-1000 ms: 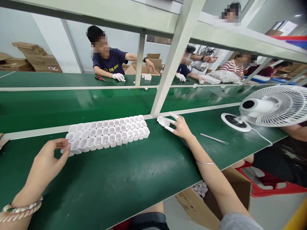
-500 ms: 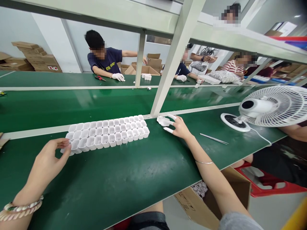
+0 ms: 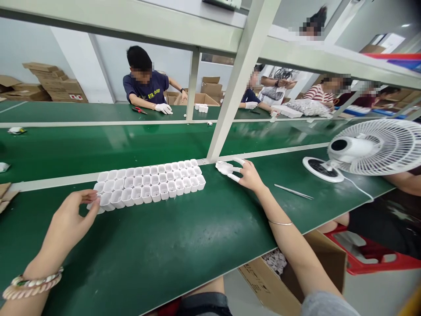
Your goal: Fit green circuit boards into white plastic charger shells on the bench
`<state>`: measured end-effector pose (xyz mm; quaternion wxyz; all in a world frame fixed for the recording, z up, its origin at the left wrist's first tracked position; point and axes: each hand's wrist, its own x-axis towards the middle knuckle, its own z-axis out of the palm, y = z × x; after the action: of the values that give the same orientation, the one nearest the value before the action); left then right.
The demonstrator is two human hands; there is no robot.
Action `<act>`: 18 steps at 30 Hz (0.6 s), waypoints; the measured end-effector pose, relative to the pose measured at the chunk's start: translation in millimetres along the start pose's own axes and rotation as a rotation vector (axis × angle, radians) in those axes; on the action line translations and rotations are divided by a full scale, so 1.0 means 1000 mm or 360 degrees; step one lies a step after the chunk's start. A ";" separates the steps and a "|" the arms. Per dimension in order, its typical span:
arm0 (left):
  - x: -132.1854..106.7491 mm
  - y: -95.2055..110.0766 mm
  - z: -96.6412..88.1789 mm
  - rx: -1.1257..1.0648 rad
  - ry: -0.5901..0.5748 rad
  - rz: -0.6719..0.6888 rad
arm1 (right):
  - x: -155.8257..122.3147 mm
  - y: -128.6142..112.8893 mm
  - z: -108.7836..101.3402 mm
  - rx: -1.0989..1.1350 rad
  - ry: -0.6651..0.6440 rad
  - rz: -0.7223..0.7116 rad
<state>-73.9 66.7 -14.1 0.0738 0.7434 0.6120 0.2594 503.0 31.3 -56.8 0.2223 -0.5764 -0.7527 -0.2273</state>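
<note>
Green table (image 3: 184, 245): white cups (image 3: 154, 182) stand in rows along its far edge; left hand (image 3: 70, 215) pinching the end cup (image 3: 100, 211), right hand (image 3: 251, 176), fingers spread, touching a white lump (image 3: 223, 167).

Left hand (image 3: 69, 213) curled — right hand (image 3: 249, 174) outstretched, splayed.
</note>
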 end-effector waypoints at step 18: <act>0.001 -0.009 0.006 0.0027 -0.0044 0.0073 | 0.002 -0.007 0.003 -0.0037 -0.0057 -0.0027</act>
<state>-78.6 71.3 -22.2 0.0699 0.7613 0.5959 0.2457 495.1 33.2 -58.6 0.2002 -0.5767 -0.7587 -0.2274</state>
